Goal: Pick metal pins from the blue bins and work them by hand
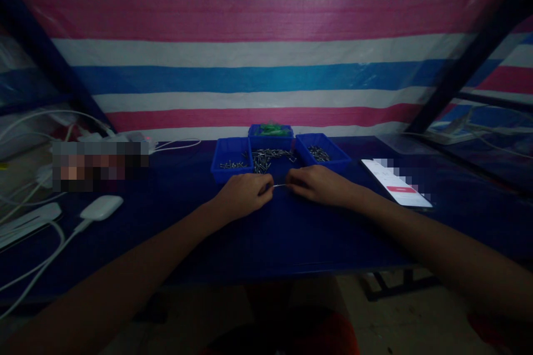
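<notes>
Over the front half of the blue table, my left hand (pixel 246 193) and my right hand (pixel 318 184) face each other, both with fingers pinched. A thin, light metal pin (pixel 280 185) spans the gap between their fingertips, its ends hidden in the fingers. Just beyond lies a loose pile of small metal pins (pixel 263 162), too dark to tell their exact kind. To its left, a blue bin (pixel 220 158) holds some similar pieces (pixel 233 165). Another blue bin (pixel 338 156) on the right contains more metal pieces (pixel 318 153).
Behind the pile, a third blue bin (pixel 254 134) holds green items (pixel 272 129). A lit phone (pixel 395 184) lies at the right. White cables and a white charger (pixel 102 208) occupy the left side. Striped sheeting (pixel 250 19) hangs behind the blue table (pixel 266 238).
</notes>
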Demonstrator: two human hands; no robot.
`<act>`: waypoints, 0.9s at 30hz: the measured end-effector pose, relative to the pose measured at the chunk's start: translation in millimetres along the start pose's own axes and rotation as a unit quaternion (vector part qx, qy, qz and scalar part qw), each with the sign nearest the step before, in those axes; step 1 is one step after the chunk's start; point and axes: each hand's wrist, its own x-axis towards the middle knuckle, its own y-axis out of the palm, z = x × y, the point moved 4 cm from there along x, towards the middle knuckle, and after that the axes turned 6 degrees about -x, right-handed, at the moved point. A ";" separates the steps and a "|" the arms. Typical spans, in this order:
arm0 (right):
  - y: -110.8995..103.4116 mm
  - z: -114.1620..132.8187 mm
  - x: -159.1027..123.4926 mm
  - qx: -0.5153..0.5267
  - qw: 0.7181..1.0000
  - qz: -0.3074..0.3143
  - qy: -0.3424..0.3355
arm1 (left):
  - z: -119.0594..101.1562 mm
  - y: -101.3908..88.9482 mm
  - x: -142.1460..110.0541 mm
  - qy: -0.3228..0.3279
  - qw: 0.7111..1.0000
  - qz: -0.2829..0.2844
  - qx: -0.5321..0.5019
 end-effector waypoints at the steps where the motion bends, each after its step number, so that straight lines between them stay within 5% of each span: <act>1: 0.6 -0.1 -0.1 0.001 1.000 0.005 0.001 | 0.3 0.2 0.0 -0.002 1.000 0.003 0.000; 11: 1.8 0.6 -0.5 0.012 1.000 0.020 0.006 | 2.0 0.4 0.7 -0.022 0.999 0.028 0.019; 27: 2.4 0.8 0.2 0.030 0.999 0.020 -0.015 | 3.3 -4.0 -0.2 -0.006 0.999 -0.029 0.012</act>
